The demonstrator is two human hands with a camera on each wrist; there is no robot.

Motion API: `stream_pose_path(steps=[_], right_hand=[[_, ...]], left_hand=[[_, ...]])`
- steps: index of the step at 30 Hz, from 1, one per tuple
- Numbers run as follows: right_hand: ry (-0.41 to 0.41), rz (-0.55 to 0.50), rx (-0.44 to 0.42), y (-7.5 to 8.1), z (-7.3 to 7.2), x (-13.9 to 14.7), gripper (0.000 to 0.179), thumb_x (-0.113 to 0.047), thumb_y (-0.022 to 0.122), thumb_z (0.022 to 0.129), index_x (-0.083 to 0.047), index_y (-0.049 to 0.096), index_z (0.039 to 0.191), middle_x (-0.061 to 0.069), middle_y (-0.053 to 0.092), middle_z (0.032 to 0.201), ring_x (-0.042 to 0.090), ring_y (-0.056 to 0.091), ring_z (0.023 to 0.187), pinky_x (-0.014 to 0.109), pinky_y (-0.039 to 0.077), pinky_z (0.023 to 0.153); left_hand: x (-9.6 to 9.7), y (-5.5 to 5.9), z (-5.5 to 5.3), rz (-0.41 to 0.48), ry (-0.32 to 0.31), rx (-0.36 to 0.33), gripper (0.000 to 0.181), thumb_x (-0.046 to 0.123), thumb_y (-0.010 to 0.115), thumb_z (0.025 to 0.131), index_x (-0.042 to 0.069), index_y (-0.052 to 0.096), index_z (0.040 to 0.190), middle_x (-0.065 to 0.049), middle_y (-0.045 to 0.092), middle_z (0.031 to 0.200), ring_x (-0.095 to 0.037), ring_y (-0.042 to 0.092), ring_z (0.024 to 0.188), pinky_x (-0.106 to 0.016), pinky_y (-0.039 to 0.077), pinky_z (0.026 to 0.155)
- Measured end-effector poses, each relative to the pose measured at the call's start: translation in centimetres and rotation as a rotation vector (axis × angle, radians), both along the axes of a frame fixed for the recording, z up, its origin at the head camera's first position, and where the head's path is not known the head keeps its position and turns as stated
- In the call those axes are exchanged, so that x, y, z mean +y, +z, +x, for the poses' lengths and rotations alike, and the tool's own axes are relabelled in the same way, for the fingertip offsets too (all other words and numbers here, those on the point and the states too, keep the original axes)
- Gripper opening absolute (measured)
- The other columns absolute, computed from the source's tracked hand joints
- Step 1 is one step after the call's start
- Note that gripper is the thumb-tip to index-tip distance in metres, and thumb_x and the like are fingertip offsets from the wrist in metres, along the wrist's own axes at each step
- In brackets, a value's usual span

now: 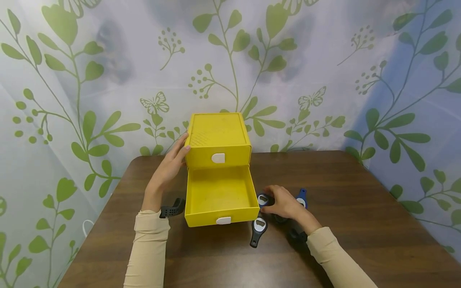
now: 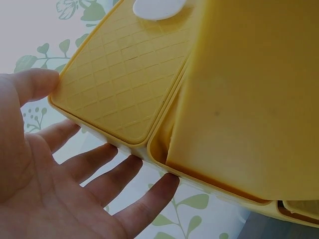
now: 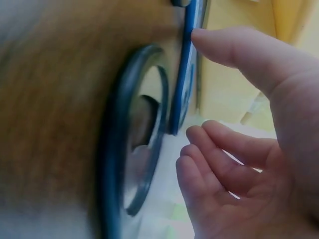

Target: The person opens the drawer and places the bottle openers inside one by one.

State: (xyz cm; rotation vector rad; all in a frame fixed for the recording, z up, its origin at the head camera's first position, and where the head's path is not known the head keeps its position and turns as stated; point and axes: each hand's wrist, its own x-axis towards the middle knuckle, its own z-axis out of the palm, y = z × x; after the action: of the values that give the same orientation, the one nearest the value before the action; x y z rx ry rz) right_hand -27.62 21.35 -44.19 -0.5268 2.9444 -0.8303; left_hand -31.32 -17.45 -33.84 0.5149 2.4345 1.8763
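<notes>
Leafy fabric backs the brown counter point(image 1: 345, 240); from the head view I have the yellow drawer box point(image 1: 219, 129), its lower drawer point(image 1: 220, 192) out, and a blue bottle opener point(image 1: 262, 198) just right of it. Left wrist: my left hand point(image 2: 35, 174) touches the box, fingers spread. Right wrist: my right hand point(image 3: 239, 169) has fingers apart, thumb against the opener's edge; a one-sided touch could skid it, and bumping the drawer might tip the box.

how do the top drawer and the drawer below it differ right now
The top drawer is closed in the yellow cabinet, while the lower drawer is pulled well out. The top drawer shows only its front; the lower drawer shows its inside too. Both are yellow, with white handles on their fronts.
</notes>
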Motion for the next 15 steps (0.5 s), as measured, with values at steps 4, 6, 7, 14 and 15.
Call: stream_pose_path(steps=[4, 6, 7, 14, 15], right_hand=[[0.044, 0.001, 0.030, 0.28, 0.13, 0.03, 0.070, -0.030, 0.090, 0.080, 0.003, 0.061, 0.134, 0.017, 0.066, 0.127, 0.034, 0.062, 0.114, 0.055, 0.053, 0.101], [0.075, -0.010, 0.023, 0.52, 0.28, 0.04, 0.070, -0.030, 0.090, 0.079, 0.001, 0.062, 0.135, 0.015, 0.066, 0.129, 0.033, 0.062, 0.116, 0.055, 0.053, 0.102], [0.096, -0.015, 0.015, 0.61, 0.36, 0.06, 0.069, -0.031, 0.090, 0.080, 0.000, 0.062, 0.135, 0.014, 0.066, 0.130, 0.033, 0.062, 0.117, 0.055, 0.052, 0.102], [0.321, -0.073, -0.117, 0.87, 0.79, -0.15, 0.059, -0.036, 0.086, 0.085, -0.010, 0.063, 0.133, 0.002, 0.068, 0.128, 0.029, 0.064, 0.120, 0.052, 0.052, 0.105], [0.348, -0.078, -0.130, 0.82, 0.81, -0.18, 0.055, -0.036, 0.085, 0.086, -0.012, 0.065, 0.132, -0.001, 0.069, 0.126, 0.027, 0.065, 0.119, 0.050, 0.053, 0.104]], left_hand=[[0.07, 0.00, 0.01, 0.005, 0.003, -0.005, 0.068, 0.056, 0.043, 0.108, 0.036, 0.015, 0.166, 0.009, 0.009, 0.173, -0.022, 0.019, 0.158, -0.063, 0.028, 0.121], [0.09, 0.02, 0.06, 0.001, 0.002, -0.001, 0.067, 0.055, 0.043, 0.108, 0.035, 0.015, 0.166, 0.008, 0.009, 0.173, -0.023, 0.019, 0.158, -0.063, 0.029, 0.121], [0.10, 0.03, 0.09, 0.001, 0.003, -0.001, 0.067, 0.055, 0.043, 0.108, 0.035, 0.015, 0.166, 0.008, 0.009, 0.173, -0.023, 0.019, 0.158, -0.063, 0.029, 0.121], [0.13, 0.04, 0.19, -0.006, 0.001, 0.003, 0.066, 0.052, 0.042, 0.109, 0.035, 0.014, 0.167, 0.008, 0.008, 0.173, -0.024, 0.018, 0.158, -0.064, 0.028, 0.121], [0.14, 0.04, 0.19, -0.007, 0.000, 0.004, 0.066, 0.052, 0.042, 0.109, 0.035, 0.014, 0.167, 0.008, 0.008, 0.173, -0.024, 0.018, 0.158, -0.064, 0.028, 0.121]])
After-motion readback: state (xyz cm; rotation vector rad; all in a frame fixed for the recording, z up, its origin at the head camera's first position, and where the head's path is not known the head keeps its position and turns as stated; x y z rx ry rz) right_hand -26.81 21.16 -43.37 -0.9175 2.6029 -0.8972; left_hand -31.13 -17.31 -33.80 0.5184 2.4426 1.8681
